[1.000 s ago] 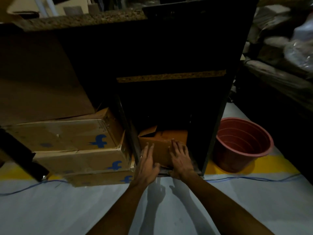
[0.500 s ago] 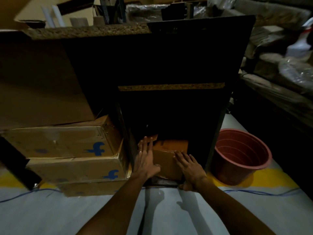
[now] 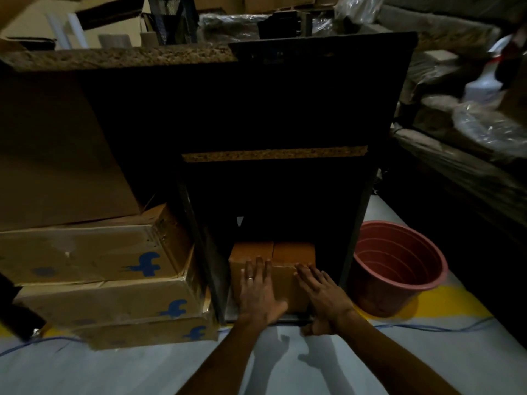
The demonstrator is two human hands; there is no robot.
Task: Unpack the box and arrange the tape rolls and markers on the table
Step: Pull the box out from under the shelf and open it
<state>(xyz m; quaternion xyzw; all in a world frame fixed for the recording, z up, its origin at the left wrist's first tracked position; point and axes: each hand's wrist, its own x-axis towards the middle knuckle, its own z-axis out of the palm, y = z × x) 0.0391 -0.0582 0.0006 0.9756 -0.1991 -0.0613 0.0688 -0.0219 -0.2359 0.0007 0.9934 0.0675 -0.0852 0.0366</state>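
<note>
A small brown cardboard box (image 3: 288, 253) sits on the bottom shelf of a dark open cabinet (image 3: 273, 155) under a speckled table top (image 3: 119, 57). Its top flaps lie closed. My left hand (image 3: 258, 292) lies flat on the box's front left part, fingers spread, a ring on one finger. My right hand (image 3: 322, 295) rests flat on the front right part, its thumb down by the shelf edge. Tape rolls (image 3: 114, 40) stand on the table top at the back left. No markers are visible.
A stack of cardboard boxes with blue logos (image 3: 94, 269) stands left of the cabinet. A red plastic tub (image 3: 396, 266) sits on the floor to the right. A blue cable (image 3: 427, 327) runs across the pale floor. Plastic-wrapped bundles (image 3: 470, 121) fill the right side.
The box's raised left flap has gone down, so the top is closed. Both hands have shifted on the box front, and the camera has tilted up, showing more of the table top.
</note>
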